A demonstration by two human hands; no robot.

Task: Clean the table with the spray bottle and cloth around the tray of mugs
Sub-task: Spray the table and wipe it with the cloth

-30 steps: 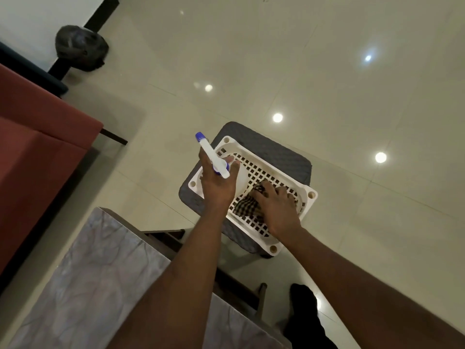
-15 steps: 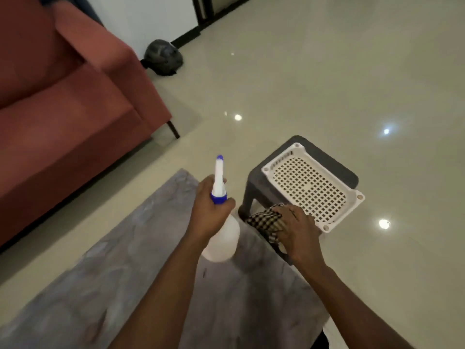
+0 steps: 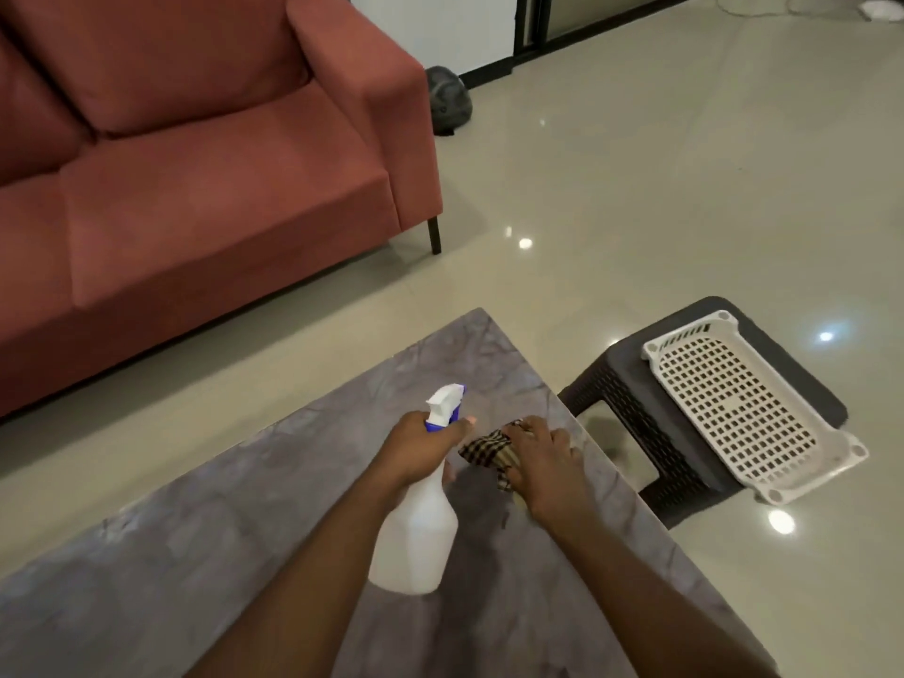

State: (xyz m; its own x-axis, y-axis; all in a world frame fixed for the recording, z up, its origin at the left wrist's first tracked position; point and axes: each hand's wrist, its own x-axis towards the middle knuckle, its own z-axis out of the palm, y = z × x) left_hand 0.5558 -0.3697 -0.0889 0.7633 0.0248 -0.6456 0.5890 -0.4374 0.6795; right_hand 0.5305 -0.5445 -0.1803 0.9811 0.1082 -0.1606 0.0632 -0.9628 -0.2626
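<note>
Left grip [image 3: 416, 445] – one spray bottle [image 3: 416, 535] | right grip [image 3: 543, 457] – one cloth [image 3: 484, 452]

Matt marbled table [image 3: 205, 545], checked cloth [image 3: 486, 452], glossy tiled floor [image 3: 636, 188].

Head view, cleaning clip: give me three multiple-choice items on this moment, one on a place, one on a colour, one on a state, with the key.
1. Where does the white perforated tray sit?
A. on the marble table
B. on the dark stool
C. on the sofa

2. What colour is the collar under the spray bottle nozzle?
A. blue
B. green
C. yellow

3. What is the right hand doing?
A. hanging idle
B. gripping the bottle
C. holding the checked cloth on the table

Key: 1 B, the tray lies on the dark stool beside the table. 2 A, a blue ring shows above the left hand. 3 C, its fingers lie over the cloth at the tabletop.
</note>
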